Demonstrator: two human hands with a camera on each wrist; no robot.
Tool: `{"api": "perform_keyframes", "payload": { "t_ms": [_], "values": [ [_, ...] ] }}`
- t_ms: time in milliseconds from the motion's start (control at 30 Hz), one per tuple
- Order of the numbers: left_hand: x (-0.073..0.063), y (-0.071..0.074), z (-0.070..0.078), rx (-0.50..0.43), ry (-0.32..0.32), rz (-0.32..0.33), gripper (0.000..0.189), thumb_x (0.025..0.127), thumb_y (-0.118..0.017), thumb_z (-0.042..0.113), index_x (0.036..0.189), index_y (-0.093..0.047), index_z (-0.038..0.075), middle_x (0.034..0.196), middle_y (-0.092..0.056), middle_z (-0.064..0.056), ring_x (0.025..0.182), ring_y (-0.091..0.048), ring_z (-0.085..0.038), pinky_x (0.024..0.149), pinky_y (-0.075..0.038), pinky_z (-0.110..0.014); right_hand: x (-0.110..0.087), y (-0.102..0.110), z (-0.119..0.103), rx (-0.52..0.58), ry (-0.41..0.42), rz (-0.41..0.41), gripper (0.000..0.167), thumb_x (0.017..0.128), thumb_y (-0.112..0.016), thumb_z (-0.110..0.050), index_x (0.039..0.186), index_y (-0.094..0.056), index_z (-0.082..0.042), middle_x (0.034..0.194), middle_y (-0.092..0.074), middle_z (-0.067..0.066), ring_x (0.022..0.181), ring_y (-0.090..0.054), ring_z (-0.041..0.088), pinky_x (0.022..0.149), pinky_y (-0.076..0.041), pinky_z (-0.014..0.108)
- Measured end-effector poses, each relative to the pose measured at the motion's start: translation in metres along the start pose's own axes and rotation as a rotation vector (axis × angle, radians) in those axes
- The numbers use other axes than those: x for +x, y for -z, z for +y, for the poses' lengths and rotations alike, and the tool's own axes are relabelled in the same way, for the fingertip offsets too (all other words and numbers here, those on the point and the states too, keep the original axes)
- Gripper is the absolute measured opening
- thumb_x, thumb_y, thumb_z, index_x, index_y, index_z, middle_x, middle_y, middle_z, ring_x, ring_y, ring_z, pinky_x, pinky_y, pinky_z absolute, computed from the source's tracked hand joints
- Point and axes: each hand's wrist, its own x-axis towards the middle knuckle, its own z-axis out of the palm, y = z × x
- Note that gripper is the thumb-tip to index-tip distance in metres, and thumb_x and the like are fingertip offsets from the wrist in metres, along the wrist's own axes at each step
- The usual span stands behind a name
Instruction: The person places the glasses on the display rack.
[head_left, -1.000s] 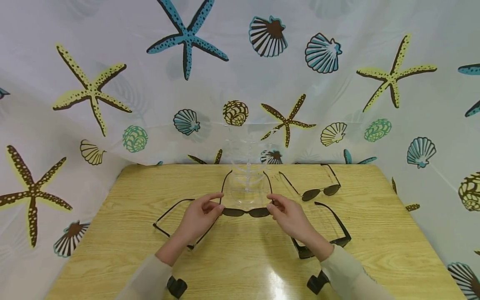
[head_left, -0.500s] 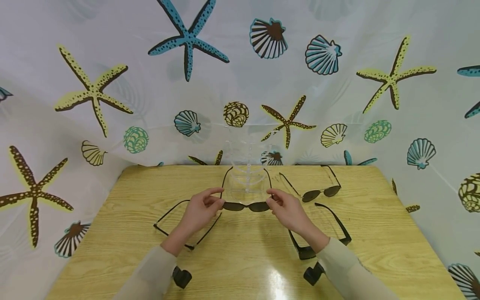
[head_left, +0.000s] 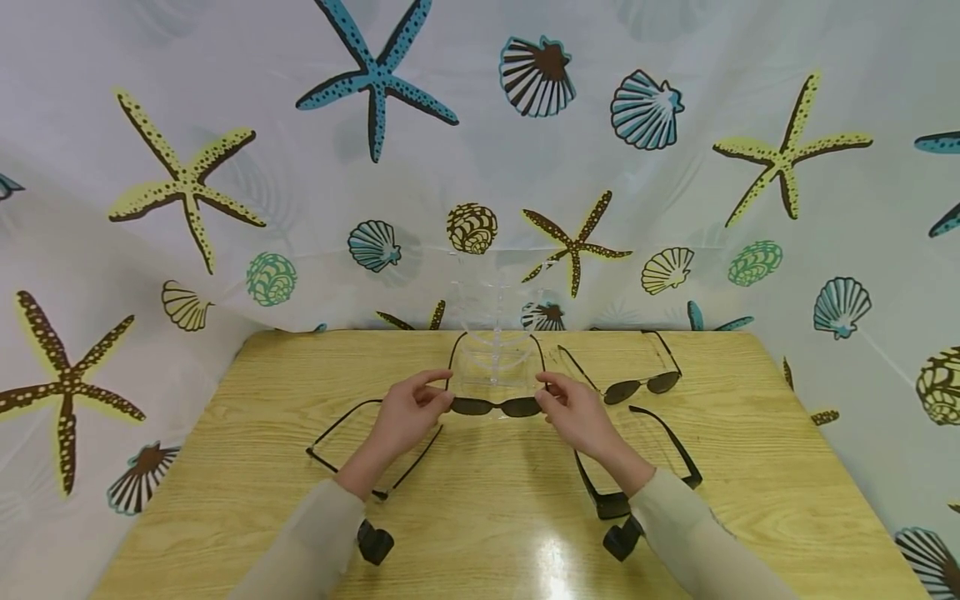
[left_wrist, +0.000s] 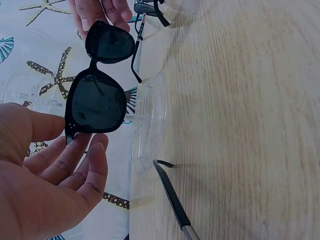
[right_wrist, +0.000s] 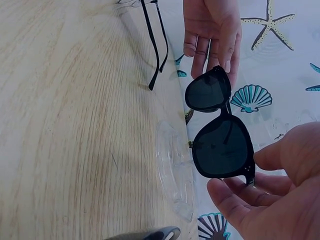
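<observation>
Black sunglasses [head_left: 519, 407] with dark lenses are held level in front of a clear display stand [head_left: 495, 358], temples pointing away toward it. My left hand [head_left: 408, 414] pinches their left hinge corner between thumb and fingers. At the opposite corner my right hand [head_left: 576, 414] pinches in the same way. In the left wrist view the sunglasses [left_wrist: 98, 102] show both lenses, and the stand's transparent base [left_wrist: 152, 120] appears behind them. The right wrist view shows the temple of the sunglasses [right_wrist: 224, 147] between thumb and fingers. The temple ends reach either side of the stand's upright.
Thin-framed glasses [head_left: 381, 495] lie unfolded under my left forearm. Chunky black glasses [head_left: 613, 505] lie partly beneath my right forearm, and thin-rimmed sunglasses [head_left: 622, 390] lie behind them. A patterned cloth [head_left: 420, 192] hangs at the back of the wooden table [head_left: 480, 533].
Both hands have carried the sunglasses slightly away from me and closer to the clear stand. The other glasses have stayed in place.
</observation>
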Motion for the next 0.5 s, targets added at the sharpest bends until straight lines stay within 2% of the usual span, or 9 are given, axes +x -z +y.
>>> {"api": "perform_keyframes", "payload": {
  "t_ms": [133, 233, 367, 500],
  "values": [
    [0.004, -0.002, 0.0, -0.005, 0.011, 0.009, 0.041, 0.107, -0.063, 0.014, 0.148, -0.061, 0.009, 0.117, -0.078, -0.019, 0.076, -0.064, -0.019, 0.064, -0.047, -0.03, 0.004, 0.001, 0.003, 0.014, -0.006, -0.001, 0.044, 0.11, -0.056, -0.018, 0.152, -0.055, -0.002, 0.13, -0.069, 0.021, 0.113, -0.07, 0.041, 0.088, -0.062, 0.042],
    [0.008, -0.003, -0.001, -0.014, 0.02, 0.017, 0.041, 0.107, -0.063, 0.014, 0.148, -0.061, 0.009, 0.118, -0.077, -0.02, 0.071, -0.06, -0.02, 0.061, -0.044, -0.029, 0.007, 0.001, 0.003, 0.015, -0.013, -0.005, 0.045, 0.11, -0.056, -0.018, 0.152, -0.055, -0.003, 0.131, -0.069, 0.021, 0.114, -0.07, 0.042, 0.084, -0.062, 0.039],
    [0.011, -0.004, -0.002, -0.02, 0.024, 0.034, 0.04, 0.107, -0.063, 0.013, 0.147, -0.062, 0.008, 0.117, -0.077, -0.02, 0.074, -0.064, -0.021, 0.06, -0.045, -0.028, 0.011, 0.001, 0.003, 0.011, -0.021, -0.007, 0.045, 0.111, -0.055, -0.019, 0.153, -0.054, -0.004, 0.131, -0.069, 0.02, 0.114, -0.07, 0.042, 0.075, -0.058, 0.036],
    [0.015, -0.005, 0.0, -0.032, 0.034, 0.043, 0.04, 0.107, -0.062, 0.013, 0.146, -0.062, 0.008, 0.118, -0.077, -0.021, 0.079, -0.067, -0.015, 0.06, -0.045, -0.028, 0.015, 0.002, 0.004, 0.005, -0.032, -0.005, 0.045, 0.111, -0.055, -0.019, 0.153, -0.054, -0.005, 0.131, -0.069, 0.02, 0.114, -0.07, 0.04, 0.079, -0.06, 0.038]
  ]
}}
